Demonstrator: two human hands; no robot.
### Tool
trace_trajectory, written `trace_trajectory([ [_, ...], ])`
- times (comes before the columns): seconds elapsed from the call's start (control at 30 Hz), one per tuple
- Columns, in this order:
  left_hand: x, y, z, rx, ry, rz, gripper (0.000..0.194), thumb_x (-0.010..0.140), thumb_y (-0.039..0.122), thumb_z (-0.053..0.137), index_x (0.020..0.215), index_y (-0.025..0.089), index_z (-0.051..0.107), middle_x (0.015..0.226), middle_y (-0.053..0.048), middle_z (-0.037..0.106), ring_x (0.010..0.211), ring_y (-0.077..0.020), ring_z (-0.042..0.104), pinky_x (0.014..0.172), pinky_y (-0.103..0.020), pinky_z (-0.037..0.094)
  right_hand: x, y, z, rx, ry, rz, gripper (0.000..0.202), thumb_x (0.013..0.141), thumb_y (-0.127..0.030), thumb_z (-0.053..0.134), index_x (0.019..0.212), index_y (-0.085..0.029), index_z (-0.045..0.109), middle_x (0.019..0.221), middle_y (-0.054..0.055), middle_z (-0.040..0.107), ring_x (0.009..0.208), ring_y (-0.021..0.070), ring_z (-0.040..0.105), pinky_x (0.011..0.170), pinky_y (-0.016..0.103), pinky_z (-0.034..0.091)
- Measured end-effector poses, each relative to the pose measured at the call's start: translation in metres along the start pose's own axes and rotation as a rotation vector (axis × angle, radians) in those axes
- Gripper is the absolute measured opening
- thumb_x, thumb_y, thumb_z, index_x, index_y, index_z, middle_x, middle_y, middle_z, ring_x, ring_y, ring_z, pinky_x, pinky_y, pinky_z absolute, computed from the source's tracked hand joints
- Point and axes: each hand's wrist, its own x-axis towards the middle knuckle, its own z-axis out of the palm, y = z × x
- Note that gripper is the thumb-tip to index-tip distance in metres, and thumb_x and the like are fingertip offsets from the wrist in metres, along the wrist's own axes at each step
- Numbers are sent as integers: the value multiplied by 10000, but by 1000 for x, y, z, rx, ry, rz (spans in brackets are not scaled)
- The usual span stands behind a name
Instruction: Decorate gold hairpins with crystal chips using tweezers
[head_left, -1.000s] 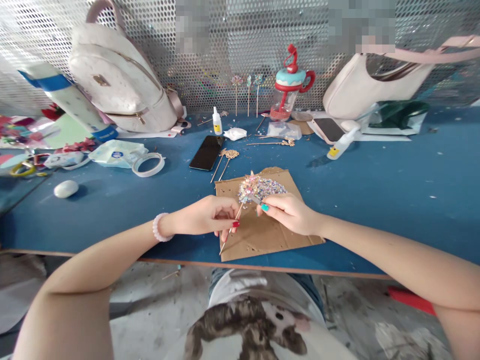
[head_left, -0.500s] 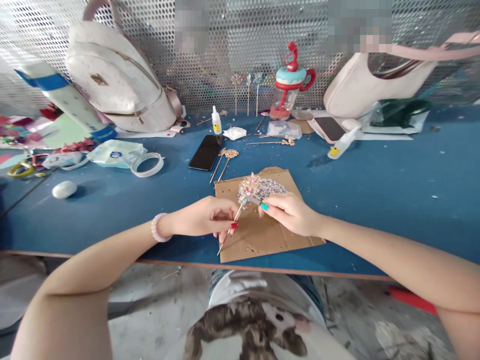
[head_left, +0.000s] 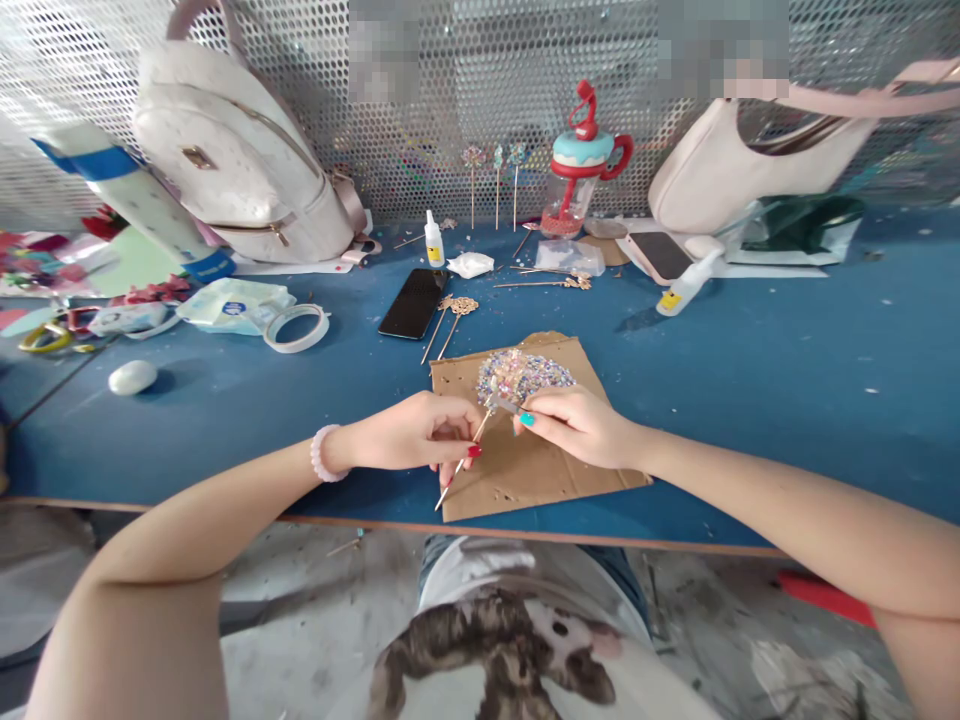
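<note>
My left hand (head_left: 427, 432) is closed around the thin shaft of a hair stick (head_left: 466, 462), which slants up toward a pile of small colourful chips (head_left: 525, 374). The stick's decorated head is seen at the near left edge of the pile. Between thumb and fingers, my right hand (head_left: 574, 422) pinches a small flat grey tool (head_left: 507, 404), its tip at or very near the head; contact is hard to make out. Beneath both hands lies a sheet of brown cardboard (head_left: 540, 470) carrying the chips.
Beyond the cardboard lie a black phone (head_left: 414, 303), bare metal hair sticks (head_left: 463, 308) and a glue bottle (head_left: 433, 240). Three decorated sticks (head_left: 497, 180) stand upright near a red-handled cup (head_left: 577, 170). Another glue bottle (head_left: 686, 285) lies right; a tape roll (head_left: 295, 328) sits left.
The hair stick's head has turned and looks narrower, showing more of the chips behind it. Both hands stay nearly in place, and the view has shifted slightly.
</note>
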Motion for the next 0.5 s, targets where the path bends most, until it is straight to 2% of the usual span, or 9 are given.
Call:
trace_trajectory([
  [0.27, -1, 0, 1, 20, -34, 23, 237, 970, 389, 607, 881, 179, 542, 676, 16, 681, 559, -98, 672, 570, -183, 518, 0, 1, 1, -30, -7, 69, 416, 1048, -376, 402, 815, -146, 657, 648, 2, 597, 612, 97, 538, 643, 257, 375],
  [0.5, 0, 2, 1, 23, -43, 20, 266, 966, 417, 616, 863, 188, 526, 588, 42, 641, 540, -98, 658, 557, -179, 510, 0, 3, 1, -35, -13, 44, 401, 1053, -356, 400, 796, -157, 635, 678, 13, 629, 647, 103, 566, 675, 268, 387],
])
